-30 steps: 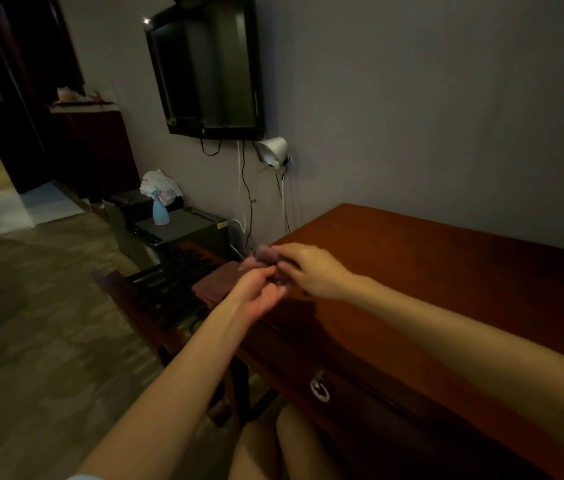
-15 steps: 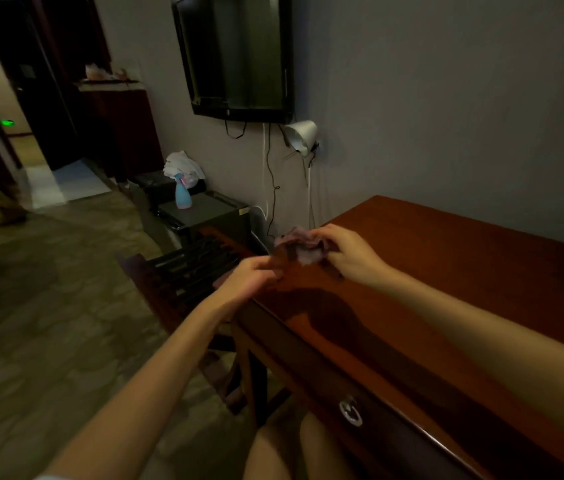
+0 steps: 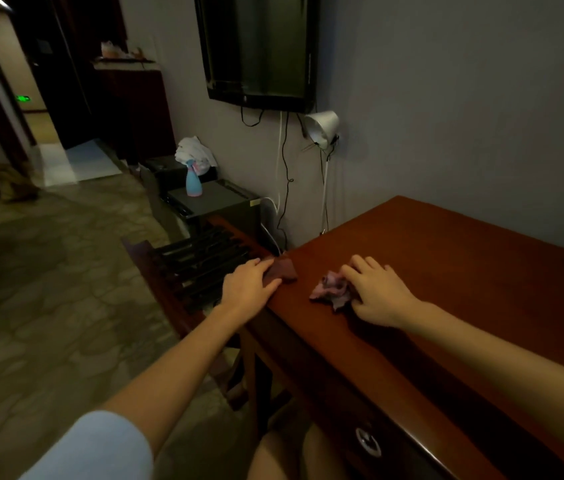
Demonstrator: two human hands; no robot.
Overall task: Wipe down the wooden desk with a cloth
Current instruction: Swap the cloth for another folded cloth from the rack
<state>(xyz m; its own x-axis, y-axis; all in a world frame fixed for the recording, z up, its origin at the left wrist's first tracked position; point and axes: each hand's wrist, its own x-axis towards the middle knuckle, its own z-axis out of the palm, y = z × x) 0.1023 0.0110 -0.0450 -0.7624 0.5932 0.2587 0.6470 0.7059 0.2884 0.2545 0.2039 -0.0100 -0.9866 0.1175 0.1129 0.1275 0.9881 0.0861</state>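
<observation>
The wooden bench (image 3: 464,271) filled the view from 3 to 5 o'clock. The right hand (image 3: 381,294) lay on it with relaxed fingers, pressing the edge of the crumpled pink cloth (image 3: 329,292) at its 9 o'clock. The left hand (image 3: 247,282), also unclenched, rested on the bench's corner, touching a dark brown flat piece (image 3: 285,270) at the cloth's 10 o'clock.

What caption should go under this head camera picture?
Right hand presses a crumpled pink cloth onto the wooden desk while the left hand rests at its corner.
</observation>
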